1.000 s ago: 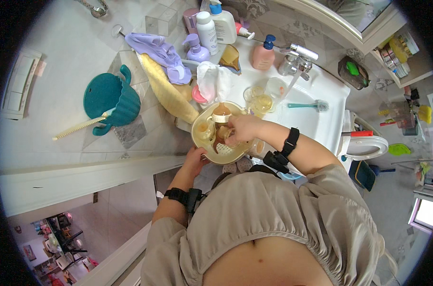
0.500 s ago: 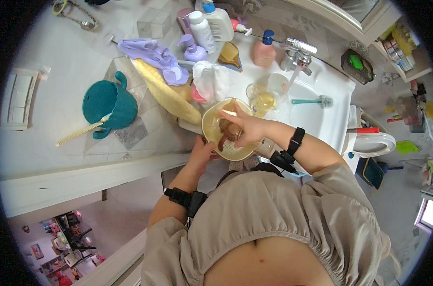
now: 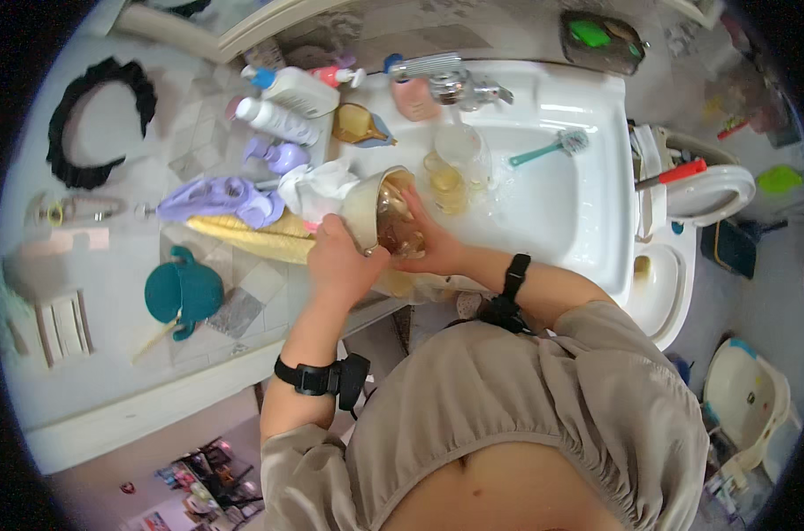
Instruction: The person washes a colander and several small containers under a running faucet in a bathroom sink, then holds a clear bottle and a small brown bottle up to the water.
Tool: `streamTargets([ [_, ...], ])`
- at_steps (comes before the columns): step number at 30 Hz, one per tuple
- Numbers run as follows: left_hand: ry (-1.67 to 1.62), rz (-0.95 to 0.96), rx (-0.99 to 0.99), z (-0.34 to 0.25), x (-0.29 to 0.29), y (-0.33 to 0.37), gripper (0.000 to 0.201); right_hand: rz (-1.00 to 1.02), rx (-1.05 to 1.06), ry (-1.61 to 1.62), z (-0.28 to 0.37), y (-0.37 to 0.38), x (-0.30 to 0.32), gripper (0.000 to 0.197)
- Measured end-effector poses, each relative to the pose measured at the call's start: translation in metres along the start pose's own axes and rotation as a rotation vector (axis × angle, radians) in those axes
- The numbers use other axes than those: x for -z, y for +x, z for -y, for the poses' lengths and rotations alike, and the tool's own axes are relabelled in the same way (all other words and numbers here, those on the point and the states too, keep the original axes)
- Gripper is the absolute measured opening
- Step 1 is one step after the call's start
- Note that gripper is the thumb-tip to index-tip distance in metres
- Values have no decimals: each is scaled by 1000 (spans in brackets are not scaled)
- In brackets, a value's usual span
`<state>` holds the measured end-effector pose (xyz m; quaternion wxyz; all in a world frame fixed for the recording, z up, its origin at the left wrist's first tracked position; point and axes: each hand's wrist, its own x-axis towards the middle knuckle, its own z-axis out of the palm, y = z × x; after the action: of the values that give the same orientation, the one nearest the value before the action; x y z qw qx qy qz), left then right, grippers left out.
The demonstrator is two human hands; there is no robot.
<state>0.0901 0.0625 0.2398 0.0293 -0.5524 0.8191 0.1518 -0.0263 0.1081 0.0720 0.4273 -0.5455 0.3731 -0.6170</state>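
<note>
A cream bowl is tipped on its side at the front left of the sink, its mouth turned right. My left hand is closed around its lower left side. My right hand cups the mouth, fingers curved against a clear brownish, glassy thing inside; its exact kind is hard to make out. Just right of the bowl, clear cups with a yellowish tint sit in the sink's left part. A crumpled white cloth lies behind the bowl.
The white sink holds a teal-handled brush under a chrome faucet. Several bottles, including a purple pump bottle, line the left counter. A yellow towel and a teal cup are at left; a toilet stands at right.
The cream bowl has gone from upright to tipped sideways, and both hands have shifted with it. My left hand now grips its side from above. The view has swung to the right.
</note>
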Motion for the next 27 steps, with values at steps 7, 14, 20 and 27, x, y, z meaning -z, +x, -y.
streamTargets([
  [7, 285, -143, -227, -45, 15, 4, 53, -187, 114, 84, -18, 11, -6, 111],
  [14, 291, -119, -192, -60, 18, 2, 48, -192, 128, 102, -16, 14, 1, 113],
  [20, 111, -129, -191, -20, 4, 5, 54, -111, 138, -79, -3, 12, 12, 106],
  [27, -1366, 170, 442, 84, -88, -37, 42, 504, -310, -777, 57, 27, 21, 102],
])
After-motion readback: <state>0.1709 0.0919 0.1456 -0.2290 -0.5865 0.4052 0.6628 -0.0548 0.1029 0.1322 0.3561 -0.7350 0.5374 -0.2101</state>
